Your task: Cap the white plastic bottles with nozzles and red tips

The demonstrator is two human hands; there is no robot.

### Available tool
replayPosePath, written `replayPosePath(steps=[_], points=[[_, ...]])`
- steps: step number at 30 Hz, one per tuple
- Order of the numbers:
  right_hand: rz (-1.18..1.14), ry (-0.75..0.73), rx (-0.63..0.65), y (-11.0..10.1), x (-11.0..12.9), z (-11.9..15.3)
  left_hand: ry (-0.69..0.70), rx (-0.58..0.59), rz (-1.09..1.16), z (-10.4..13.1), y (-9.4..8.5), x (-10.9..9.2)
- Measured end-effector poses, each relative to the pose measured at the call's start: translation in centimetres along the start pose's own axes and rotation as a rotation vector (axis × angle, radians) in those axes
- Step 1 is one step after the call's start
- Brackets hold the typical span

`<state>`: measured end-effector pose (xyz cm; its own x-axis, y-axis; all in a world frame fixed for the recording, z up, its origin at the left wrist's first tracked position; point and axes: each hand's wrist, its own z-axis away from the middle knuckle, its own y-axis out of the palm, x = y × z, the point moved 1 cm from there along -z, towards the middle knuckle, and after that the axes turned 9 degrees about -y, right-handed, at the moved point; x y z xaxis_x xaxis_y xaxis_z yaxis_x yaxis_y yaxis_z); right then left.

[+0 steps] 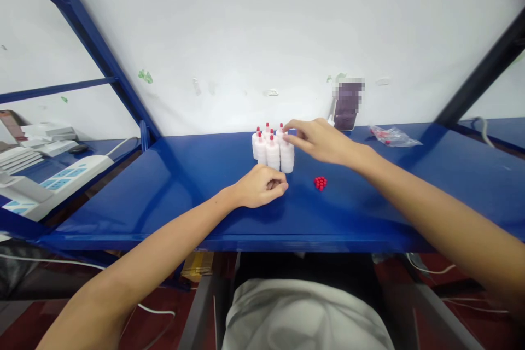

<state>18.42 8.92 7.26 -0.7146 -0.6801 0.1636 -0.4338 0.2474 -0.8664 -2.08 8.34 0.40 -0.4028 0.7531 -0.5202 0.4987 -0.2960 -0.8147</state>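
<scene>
A tight cluster of white plastic squeeze bottles [272,154] stands upright on the blue table, several topped with small red caps [271,138]. My right hand [318,139] reaches in from the right, thumb and forefinger closed together at the top of the front right bottle [287,159]. Its tip is mostly covered by those fingers, and whatever they pinch is hidden. Just before the cluster, my left hand [262,186] rests on the table with curled fingers; its inside cannot be seen. To the right lies a small pile of loose red caps [320,183].
A phone-like device [348,106] leans on the wall, partly blurred. A clear plastic bag [396,136] with red bits lies at the right. Blue metal posts [102,60] frame the table [197,197]. A white power strip [61,183] and white boxes [49,139] are at the left.
</scene>
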Motion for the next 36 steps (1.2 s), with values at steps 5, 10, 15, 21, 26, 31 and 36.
replayPosePath(steps=[5, 10, 15, 21, 26, 31, 36], points=[[0.072, 0.232, -0.165, -1.5, -4.9, 0.8, 0.055, -0.062, 0.025, -0.1, -0.3, -0.3], [0.2, 0.49, -0.054, 0.3, -11.0, 2.0, 0.098, 0.008, 0.04, -0.4, -0.1, -0.7], [0.071, 0.542, -0.052, 2.5, -12.0, 2.0, 0.029, 0.098, -0.009, -0.4, 0.2, -0.4], [-0.141, 0.378, -0.071, 2.5, -9.4, 2.5, -0.013, 0.102, -0.007, -0.3, 0.3, 0.0], [-0.6, 0.254, 0.104, 2.0, -6.1, 3.5, 0.031, -0.047, 0.043, -0.3, 0.0, -0.6], [-0.888, 0.114, 0.252, 1.5, -4.2, 3.4, 0.059, -0.318, 0.023, 0.0, -0.6, -0.9], [-0.585, 0.109, 0.234, 0.7, -5.5, 3.4, -0.014, -0.462, 0.028, 0.4, -0.5, -0.1]])
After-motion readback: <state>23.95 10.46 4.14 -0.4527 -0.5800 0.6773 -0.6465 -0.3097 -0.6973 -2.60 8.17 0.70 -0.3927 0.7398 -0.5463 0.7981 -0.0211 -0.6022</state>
